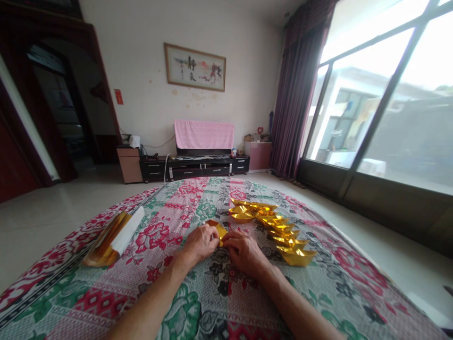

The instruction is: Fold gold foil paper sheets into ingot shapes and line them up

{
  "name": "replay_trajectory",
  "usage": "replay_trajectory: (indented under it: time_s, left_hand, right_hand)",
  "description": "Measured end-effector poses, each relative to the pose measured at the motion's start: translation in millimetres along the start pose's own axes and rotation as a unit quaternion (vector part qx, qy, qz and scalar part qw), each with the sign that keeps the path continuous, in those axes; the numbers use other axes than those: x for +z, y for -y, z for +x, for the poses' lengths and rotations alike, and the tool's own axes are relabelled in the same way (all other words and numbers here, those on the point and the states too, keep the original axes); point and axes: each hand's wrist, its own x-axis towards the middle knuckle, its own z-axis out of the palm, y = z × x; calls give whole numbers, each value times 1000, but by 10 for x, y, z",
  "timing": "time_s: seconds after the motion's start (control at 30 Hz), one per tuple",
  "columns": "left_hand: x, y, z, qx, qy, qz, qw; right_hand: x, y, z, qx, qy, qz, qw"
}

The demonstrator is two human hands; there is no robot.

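Observation:
A small piece of gold foil paper [221,229], partly folded, is between my hands over the middle of the table. My left hand [202,242] pinches its left side, and my right hand [244,249] grips the lower right corner with the fingertips. My fingers cover much of its near edge. To the right of my right hand, several folded gold paper ingots [296,256] stand in a slanting row that runs away from me. At the left lies a stack of gold foil sheets [108,238] with white backs, slightly fanned.
A patterned red, green and grey cloth [191,302] covers the round table. Beyond it stand a low black cabinet [198,169] and a television under a pink cloth [204,134]. Tall windows [389,104] line the right side.

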Motion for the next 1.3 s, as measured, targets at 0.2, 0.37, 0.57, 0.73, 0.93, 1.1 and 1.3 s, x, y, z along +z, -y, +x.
replay_trajectory:
  time_s: [0.2,0.37,0.57,0.73,0.93,1.1,1.3]
  left_hand:
    - [-32,4,-9,7,10,14,1000]
    - [-56,24,-15,17,20,23,999]
    - [-73,6,-32,17,20,32,999]
    - [-163,37,-71,21,39,16,999]
    - [-207,148,-66,46,57,-11,997]
    - [-149,106,-57,9,52,-1,999]
    - [-89,-26,-102,-24,2,47,999]
  right_hand:
    - [-37,47,21,-13,11,11,1000]
    - [-51,72,21,-7,14,6,1000]
    - [-10,25,9,-12,15,15,1000]
    - [7,10,-1,-8,4,13,1000]
    - [9,23,-5,1,0,14,1000]
    - [7,17,-2,9,5,14,1000]
    - [2,22,0,13,12,20,1000]
